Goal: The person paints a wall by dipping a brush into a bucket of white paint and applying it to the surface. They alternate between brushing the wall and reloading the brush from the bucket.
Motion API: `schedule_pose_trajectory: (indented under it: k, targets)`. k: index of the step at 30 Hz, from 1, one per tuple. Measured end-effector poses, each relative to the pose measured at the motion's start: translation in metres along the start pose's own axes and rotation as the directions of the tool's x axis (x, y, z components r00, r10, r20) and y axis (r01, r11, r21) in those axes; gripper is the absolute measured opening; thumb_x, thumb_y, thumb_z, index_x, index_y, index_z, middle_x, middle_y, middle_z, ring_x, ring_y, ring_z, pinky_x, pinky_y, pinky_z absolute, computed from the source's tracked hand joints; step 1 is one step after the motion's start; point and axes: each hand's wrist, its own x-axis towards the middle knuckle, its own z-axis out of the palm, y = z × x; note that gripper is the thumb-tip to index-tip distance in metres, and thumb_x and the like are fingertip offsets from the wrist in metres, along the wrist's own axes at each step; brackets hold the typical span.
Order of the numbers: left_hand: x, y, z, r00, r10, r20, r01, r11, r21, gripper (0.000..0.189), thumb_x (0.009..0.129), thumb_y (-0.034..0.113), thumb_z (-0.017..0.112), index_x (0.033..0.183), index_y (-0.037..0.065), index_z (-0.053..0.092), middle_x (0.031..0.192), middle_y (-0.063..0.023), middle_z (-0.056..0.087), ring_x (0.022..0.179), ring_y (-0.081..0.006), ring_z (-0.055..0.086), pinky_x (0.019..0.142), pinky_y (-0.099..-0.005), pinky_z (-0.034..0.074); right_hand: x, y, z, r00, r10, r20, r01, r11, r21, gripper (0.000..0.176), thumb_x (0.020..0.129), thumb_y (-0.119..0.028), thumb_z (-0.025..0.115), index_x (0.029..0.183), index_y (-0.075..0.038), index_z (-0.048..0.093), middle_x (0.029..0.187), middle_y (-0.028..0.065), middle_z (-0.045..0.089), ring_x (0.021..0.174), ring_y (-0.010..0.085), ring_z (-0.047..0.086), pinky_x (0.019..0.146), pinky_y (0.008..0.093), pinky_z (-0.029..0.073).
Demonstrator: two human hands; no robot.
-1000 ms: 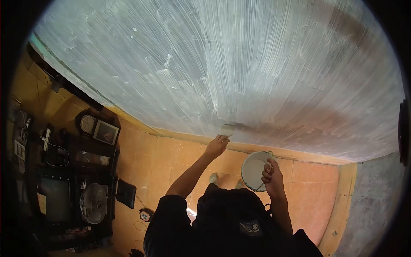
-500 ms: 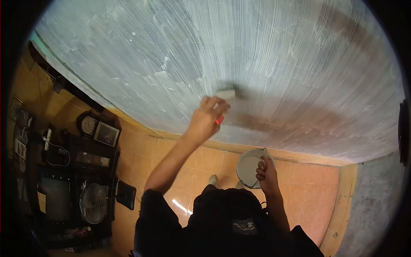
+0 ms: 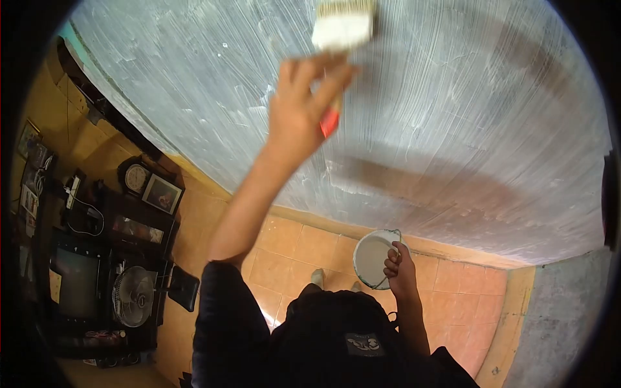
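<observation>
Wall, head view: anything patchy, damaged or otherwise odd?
A dark brown band crosses the lower wall, showing through the streaky white coat. The left hand holds the brush above it; the right hand holds the bucket.

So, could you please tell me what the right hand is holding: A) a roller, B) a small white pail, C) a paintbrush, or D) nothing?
B: the right hand grips the small white pail at its edge, while the left hand holds the paintbrush.

Left hand raised, fingers gripping paintbrush against streaked wall; right hand holds bucket low.
</observation>
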Motion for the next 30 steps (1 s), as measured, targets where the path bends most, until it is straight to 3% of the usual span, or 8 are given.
schedule_pose_trajectory:
  k: [4, 9, 14, 16, 18, 21, 24, 30]
  targets:
    - [-0.167, 0.012, 0.053, 0.973, 0.039, 0.226, -0.049, 0.998, 0.039, 0.054, 0.072, 0.003, 0.066, 0.125, 0.007, 0.061, 0.136, -0.0086, 0.054, 0.115, -0.028, 0.057, 0.077, -0.0339, 0.05, 0.001, 0.002, -0.005, 1.0, 0.001, -0.008, -0.001, 1.0, 0.011, 0.031, 0.097, -0.028, 0.051, 0.119, -0.006, 0.046, 0.07, -0.004, 0.035, 0.051, 0.003, 0.027, 0.045, 0.019, 0.022]
    - [-0.358, 0.07, 0.095, 0.891, -0.067, 0.448, 0.109, 0.992, -0.068, 0.057, 0.072, 0.006, 0.065, 0.129, 0.006, 0.058, 0.137, -0.0077, 0.051, 0.115, -0.0296, 0.056, 0.084, -0.035, 0.052, -0.006, -0.002, 0.001, 0.999, 0.023, -0.038, -0.025, 0.999, -0.041, 0.028, 0.099, -0.029, 0.048, 0.118, -0.008, 0.046, 0.07, -0.0041, 0.036, 0.05, 0.0026, 0.028, 0.044, 0.0185, 0.022]
    - [-0.452, 0.096, 0.108, 0.759, -0.18, 0.626, 0.344, 0.927, -0.15, 0.053, 0.07, 0.007, 0.066, 0.123, 0.004, 0.058, 0.128, -0.0075, 0.054, 0.114, -0.029, 0.055, 0.086, -0.0355, 0.053, -0.011, -0.001, -0.002, 0.997, 0.035, -0.066, -0.039, 0.997, -0.071, 0.026, 0.101, -0.03, 0.045, 0.116, -0.008, 0.045, 0.068, -0.0045, 0.036, 0.049, 0.0021, 0.028, 0.043, 0.0183, 0.021]
    - [-0.467, 0.099, 0.11, 0.748, -0.224, 0.624, 0.387, 0.912, -0.136, 0.043, 0.072, 0.006, 0.064, 0.114, 0.004, 0.06, 0.12, -0.0069, 0.056, 0.113, -0.0277, 0.054, 0.084, -0.0365, 0.054, -0.011, -0.002, -0.001, 0.995, 0.028, -0.095, -0.036, 0.996, -0.083, 0.027, 0.101, -0.03, 0.046, 0.116, -0.008, 0.045, 0.068, -0.0045, 0.036, 0.049, 0.0021, 0.028, 0.043, 0.0184, 0.021]
    - [-0.475, 0.097, 0.108, 0.579, -0.305, 0.756, 0.578, 0.808, -0.116, 0.036, 0.074, 0.005, 0.063, 0.11, 0.005, 0.061, 0.114, -0.0059, 0.057, 0.112, -0.0266, 0.053, 0.081, -0.0373, 0.055, -0.012, -0.001, 0.001, 0.994, 0.021, -0.108, -0.03, 0.996, -0.082, 0.027, 0.1, -0.03, 0.046, 0.115, -0.008, 0.045, 0.068, -0.0045, 0.036, 0.049, 0.0022, 0.027, 0.043, 0.0185, 0.021]
    - [-0.471, 0.082, 0.103, 0.502, -0.259, 0.825, 0.603, 0.788, -0.12, 0.029, 0.076, 0.005, 0.062, 0.105, 0.005, 0.062, 0.111, -0.005, 0.057, 0.11, -0.0262, 0.053, 0.079, -0.038, 0.055, -0.013, 0.003, 0.001, 0.991, 0.018, -0.131, -0.027, 0.997, -0.067, 0.027, 0.1, -0.03, 0.047, 0.115, -0.008, 0.046, 0.068, -0.0044, 0.036, 0.049, 0.0022, 0.027, 0.043, 0.0186, 0.021]
    - [-0.435, 0.055, 0.096, 0.594, -0.272, 0.757, 0.533, 0.838, -0.117, 0.027, 0.076, 0.004, 0.062, 0.102, 0.006, 0.063, 0.11, -0.0034, 0.058, 0.108, -0.0256, 0.054, 0.077, -0.0378, 0.055, -0.012, 0.006, 0.001, 0.99, 0.011, -0.138, -0.018, 0.998, -0.052, 0.027, 0.1, -0.03, 0.047, 0.116, -0.008, 0.046, 0.068, -0.0044, 0.036, 0.048, 0.0023, 0.027, 0.042, 0.0187, 0.021]
    - [-0.292, 0.008, 0.053, 0.662, -0.25, 0.707, 0.493, 0.855, -0.159, 0.027, 0.074, -0.001, 0.063, 0.099, 0.008, 0.065, 0.101, -0.0015, 0.061, 0.101, -0.0254, 0.057, 0.074, -0.0364, 0.054, -0.004, 0.018, 0.005, 0.996, 0.027, -0.088, -0.029, 0.999, -0.025, 0.028, 0.097, -0.029, 0.052, 0.115, -0.007, 0.048, 0.068, -0.0039, 0.037, 0.049, 0.003, 0.028, 0.043, 0.0188, 0.022]
